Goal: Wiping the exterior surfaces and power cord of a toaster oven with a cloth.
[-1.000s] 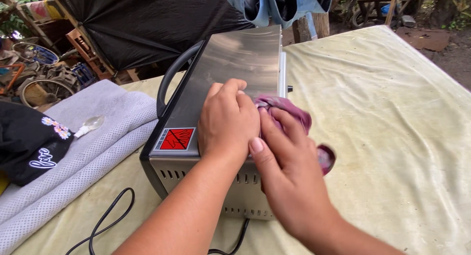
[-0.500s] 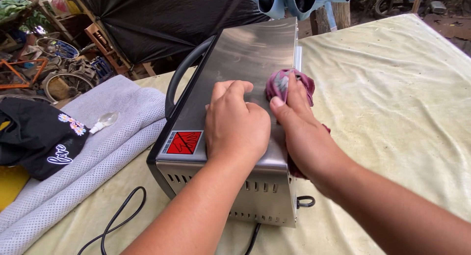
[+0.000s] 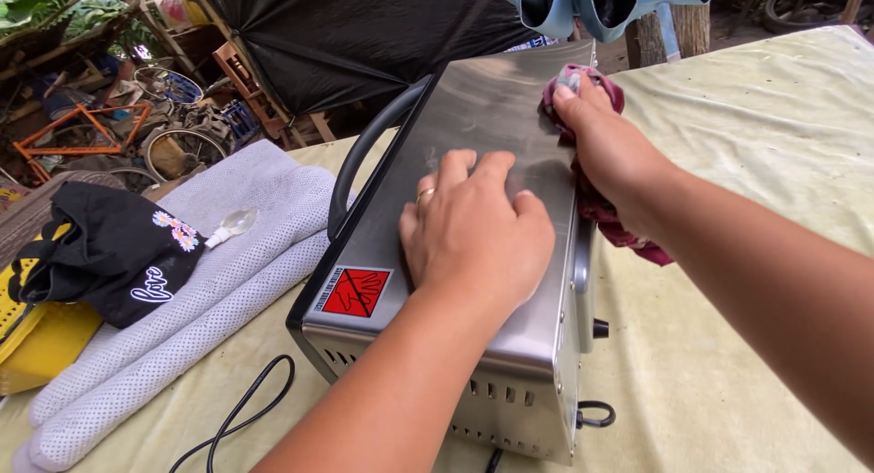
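From the head view, a small oven (image 3: 473,209) of brushed steel lies on the table (image 3: 774,163), its broad flat panel facing up, with a red warning sticker (image 3: 356,291) at the near left corner and a black curved handle (image 3: 369,154) along the left edge. The left hand (image 3: 478,232) lies flat on that panel, fingers spread and holding nothing, pressing down as if to steady the box; a ring shows on one finger. The right hand (image 3: 605,150) is closed around a bunched maroon rag (image 3: 592,86), pressed to the far right edge of the panel, with more of the rag hanging below the wrist. The oven looks stiff and fairly heavy, its smooth metal likely slippery under a palm; the handle or the two short sides seem the sure places to take hold, while the vented near face (image 3: 492,396) has thin slots and possibly sharp edges. The rag is soft and light and crumples to any grip. A black cord (image 3: 238,409) trails from the oven's base across the table's pale, wrinkled cloth cover. To the left lies a folded grey mat (image 3: 191,282) with a dimpled weave, a clear spoon-like piece (image 3: 232,224) on it, and a black cap (image 3: 114,250) with embroidered flowers beside a yellow object (image 3: 36,341).
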